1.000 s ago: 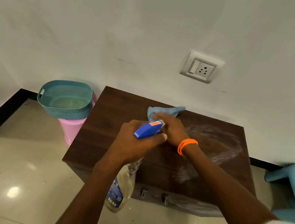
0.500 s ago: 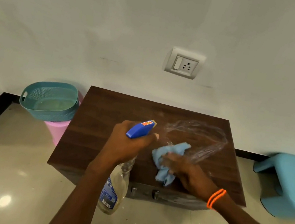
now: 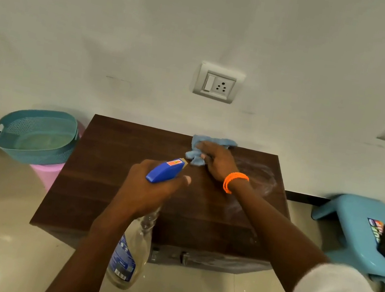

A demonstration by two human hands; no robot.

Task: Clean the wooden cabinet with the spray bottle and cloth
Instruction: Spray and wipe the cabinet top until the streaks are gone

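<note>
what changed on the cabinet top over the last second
The right hand swept the blue cloth from the back edge of the wooden cabinet toward the front, then to the back edge again, near the wall. Nothing was picked up or let go. The left hand kept the spray bottle raised over the front; the wet smear on the right remains.

Cabinet top [image 3: 108,177] left half bare, basket [image 3: 33,136] just beside its left edge, stool [image 3: 362,227] right, wall [image 3: 129,31] directly behind
</note>
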